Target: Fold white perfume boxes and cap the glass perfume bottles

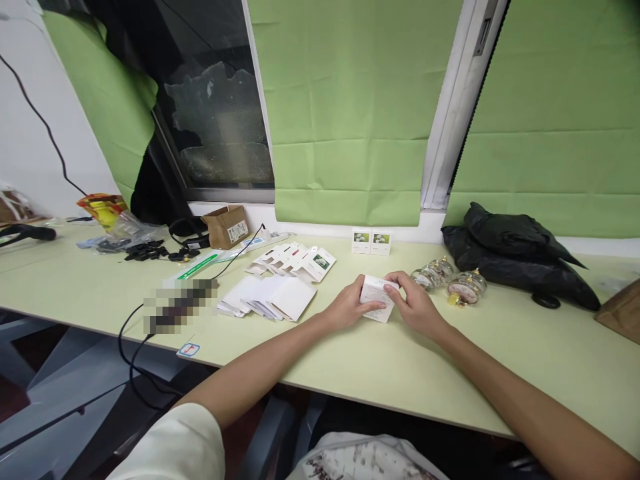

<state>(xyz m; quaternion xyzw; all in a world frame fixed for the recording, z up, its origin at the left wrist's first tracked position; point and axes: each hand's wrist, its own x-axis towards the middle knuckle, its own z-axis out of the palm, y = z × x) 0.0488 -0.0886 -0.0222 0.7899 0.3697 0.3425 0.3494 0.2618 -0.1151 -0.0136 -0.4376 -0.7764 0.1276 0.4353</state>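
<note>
Free table (545, 353) right of right forearm (500, 381); bottles (467, 287), black bags (515, 257) block beyond right hand (411, 301); white cartons (295, 299) obstruct left of left hand (349, 307).

The light falls even and rather bright over the surface (545, 347), with only soft shadows. The window (220, 93) at upper left is dark. A pixelated patch (183, 307) hides detail at left, and wide-lens distortion stretches the outer edges.

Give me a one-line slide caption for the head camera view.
Left hand and right hand gripping a white printed box at a pale-green table, two picture-fronted boxes standing behind.
</note>
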